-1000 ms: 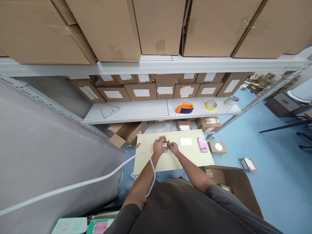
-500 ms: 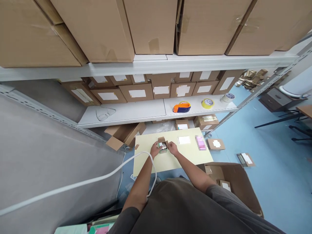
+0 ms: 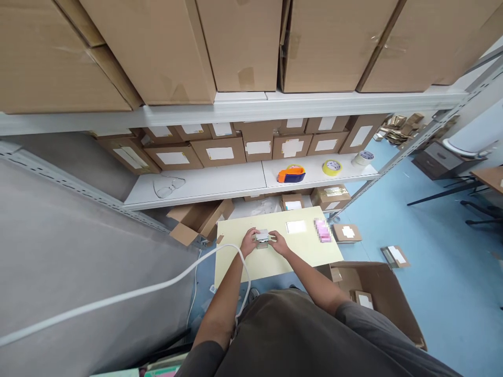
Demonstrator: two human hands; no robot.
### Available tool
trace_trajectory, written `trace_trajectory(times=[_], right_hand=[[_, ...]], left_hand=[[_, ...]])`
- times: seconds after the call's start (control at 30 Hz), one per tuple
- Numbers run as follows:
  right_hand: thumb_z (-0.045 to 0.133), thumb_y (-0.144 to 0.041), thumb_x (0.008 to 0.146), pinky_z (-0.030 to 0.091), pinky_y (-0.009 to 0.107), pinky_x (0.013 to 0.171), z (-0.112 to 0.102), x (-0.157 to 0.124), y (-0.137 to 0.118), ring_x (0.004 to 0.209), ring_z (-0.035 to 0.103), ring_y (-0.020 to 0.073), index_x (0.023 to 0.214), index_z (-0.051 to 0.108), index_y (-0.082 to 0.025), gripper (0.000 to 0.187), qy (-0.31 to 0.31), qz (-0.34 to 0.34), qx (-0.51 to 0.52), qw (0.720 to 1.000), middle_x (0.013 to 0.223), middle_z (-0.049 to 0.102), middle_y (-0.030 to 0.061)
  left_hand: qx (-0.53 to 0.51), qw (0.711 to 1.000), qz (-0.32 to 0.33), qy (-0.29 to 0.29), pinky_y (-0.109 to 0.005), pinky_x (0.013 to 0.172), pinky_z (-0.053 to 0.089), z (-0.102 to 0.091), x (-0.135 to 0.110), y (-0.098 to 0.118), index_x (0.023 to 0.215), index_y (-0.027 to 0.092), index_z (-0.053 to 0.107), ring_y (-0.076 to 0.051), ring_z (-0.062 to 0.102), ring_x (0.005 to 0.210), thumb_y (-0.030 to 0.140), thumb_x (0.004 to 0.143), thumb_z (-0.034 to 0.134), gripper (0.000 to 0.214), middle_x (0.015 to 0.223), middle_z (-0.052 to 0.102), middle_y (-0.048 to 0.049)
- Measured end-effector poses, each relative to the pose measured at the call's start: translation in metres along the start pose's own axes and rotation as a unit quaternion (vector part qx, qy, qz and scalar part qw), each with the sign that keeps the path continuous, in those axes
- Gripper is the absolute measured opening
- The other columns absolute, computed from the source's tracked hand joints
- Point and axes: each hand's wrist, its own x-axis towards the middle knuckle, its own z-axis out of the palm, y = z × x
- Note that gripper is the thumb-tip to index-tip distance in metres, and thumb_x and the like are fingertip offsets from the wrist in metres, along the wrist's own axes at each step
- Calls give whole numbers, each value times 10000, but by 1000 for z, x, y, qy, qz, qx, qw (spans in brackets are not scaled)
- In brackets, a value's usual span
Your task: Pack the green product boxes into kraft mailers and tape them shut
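Note:
Both of my hands meet over a small cardboard box [image 3: 262, 239] on a pale yellow table [image 3: 306, 251]. My left hand [image 3: 249, 242] grips the box's left side with curled fingers. From the right, my right hand [image 3: 279, 242] has its fingers closed on the box. The box's top looks pale and flat; what is inside is hidden. A white label sheet [image 3: 296, 226] and a pink packet [image 3: 323, 230] lie on the table to the right of my hands.
A white cable [image 3: 157, 287] loops past my left arm. An open carton [image 3: 377, 298] stands on the blue floor at my right, another open box [image 3: 198, 219] at the table's left. The shelf [image 3: 220, 183] behind holds glasses [image 3: 168, 185], an orange tape dispenser [image 3: 291, 173] and tape rolls [image 3: 332, 167].
The small box's brown flaps stood up before; now its top looks flat under my hands. My hands stayed together at the same spot on the table. The view shifted slightly.

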Motion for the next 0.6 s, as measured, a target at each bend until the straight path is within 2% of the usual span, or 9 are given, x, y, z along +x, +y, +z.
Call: trace_trajectory(times=[0.1,0.3,0.5,0.6], right_hand=[[771,-330,754,622,439,1000,-2,-3,-4,1121,738,261,1109,672,-267,374,4,-2,28,1000,1253,745,60],[655,-218,817,635,426,932,2,-3,-13,1088,739,257,1035,683,-259,224,1,-30,-32,999,1179,750,53],[632,-162,825,633,406,923,5,-3,-12,1001,740,229,1031,711,-249,237,19,-20,-83,996,1123,761,45],[657,-157,821,626,411,944,5,-4,-9,970,743,226,1000,714,-240,205,22,-11,-95,995,1098,766,51]], left_hand=[[56,998,9,-27,-445,1082,557,-4,-3,12,1066,211,737,-341,516,1484,110,622,818,463,1561,548,-148],[125,992,-4,-25,-444,1120,544,-1,-5,27,999,214,777,-312,554,1458,118,700,812,316,1515,601,-122],[117,993,-12,10,-492,1175,515,1,-8,29,882,253,796,-324,615,1398,109,622,875,308,1477,672,-85],[121,993,-9,-1,-532,1206,488,1,-11,24,897,264,804,-341,609,1415,119,650,872,294,1493,674,-81]])
